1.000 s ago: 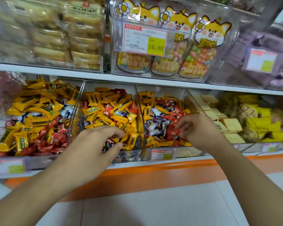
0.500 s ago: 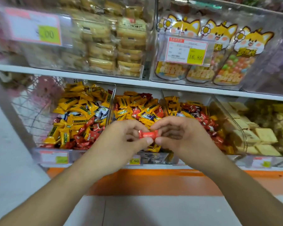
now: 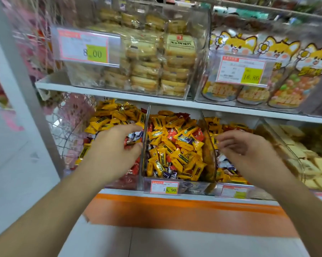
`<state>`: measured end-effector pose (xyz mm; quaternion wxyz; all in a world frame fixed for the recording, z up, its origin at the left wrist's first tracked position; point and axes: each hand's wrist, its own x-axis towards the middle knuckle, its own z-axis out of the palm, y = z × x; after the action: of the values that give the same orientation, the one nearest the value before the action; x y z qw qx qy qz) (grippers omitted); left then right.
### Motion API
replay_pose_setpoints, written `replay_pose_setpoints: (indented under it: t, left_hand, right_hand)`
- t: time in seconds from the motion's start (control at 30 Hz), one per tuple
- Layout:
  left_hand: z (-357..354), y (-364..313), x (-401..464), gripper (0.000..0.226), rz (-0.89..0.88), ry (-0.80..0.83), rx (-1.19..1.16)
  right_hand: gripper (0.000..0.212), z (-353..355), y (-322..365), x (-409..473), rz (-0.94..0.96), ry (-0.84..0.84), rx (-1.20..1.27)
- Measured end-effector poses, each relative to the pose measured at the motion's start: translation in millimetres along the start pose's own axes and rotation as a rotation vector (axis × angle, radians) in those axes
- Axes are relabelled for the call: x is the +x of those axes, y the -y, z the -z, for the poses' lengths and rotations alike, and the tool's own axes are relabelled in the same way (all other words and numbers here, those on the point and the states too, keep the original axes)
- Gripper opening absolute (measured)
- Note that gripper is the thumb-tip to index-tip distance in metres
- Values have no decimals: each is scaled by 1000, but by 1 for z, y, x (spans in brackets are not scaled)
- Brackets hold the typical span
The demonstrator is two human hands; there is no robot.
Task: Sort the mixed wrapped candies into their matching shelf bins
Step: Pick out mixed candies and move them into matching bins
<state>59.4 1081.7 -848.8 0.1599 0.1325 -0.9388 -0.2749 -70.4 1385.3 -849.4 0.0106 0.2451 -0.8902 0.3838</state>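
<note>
Three clear shelf bins hold mixed wrapped candies in yellow, red and blue-white. My left hand (image 3: 110, 151) hovers over the left bin (image 3: 108, 117), with fingers and thumb spread apart above a red candy (image 3: 127, 141); I cannot tell whether it touches the candy. The middle bin (image 3: 175, 145) lies between my hands, mostly yellow pieces. My right hand (image 3: 245, 151) hangs over the right bin (image 3: 228, 165) with fingers loosely bent and nothing in them.
A clear divider (image 3: 144, 145) separates the left and middle bins. Price tags (image 3: 164, 186) line the bin fronts. Above, a white shelf (image 3: 119, 96) carries boxes of wrapped cakes (image 3: 156, 67) and cartoon candy jars (image 3: 253, 89). Biscuits (image 3: 319, 164) fill the far right bin. A white post (image 3: 22, 86) stands left.
Earlier both hands pinched one red candy over the middle bin. They have since parted: the left moved over the left bin, the right over the right bin. The view shifted left.
</note>
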Motion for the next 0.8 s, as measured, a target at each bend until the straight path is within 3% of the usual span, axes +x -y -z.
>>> replay_pose_setpoints:
  t: [0.17, 0.3, 0.37, 0.5, 0.67, 0.8]
  left_hand:
    - [-28, -30, -4, 35, -252, 40, -4]
    - [-42, -44, -5, 31, -291, 65, -57]
    - [-48, -46, -6, 31, -322, 88, -59]
    - [-57, -45, -10, 33, -332, 117, -79]
    - [-65, -46, -12, 33, -334, 149, -85]
    - [-67, -49, -14, 33, -338, 164, -95]
  right_hand:
    - [34, 49, -55, 6, -177, -122, -172]
    - [45, 48, -84, 4, -296, 20, -216]
    - [35, 44, -85, 4, -309, 45, -300]
    - [61, 34, -90, 8, -266, 74, -416]
    - [19, 26, -91, 11, -250, -1, -446]
    - [13, 27, -87, 7, -262, -62, -370]
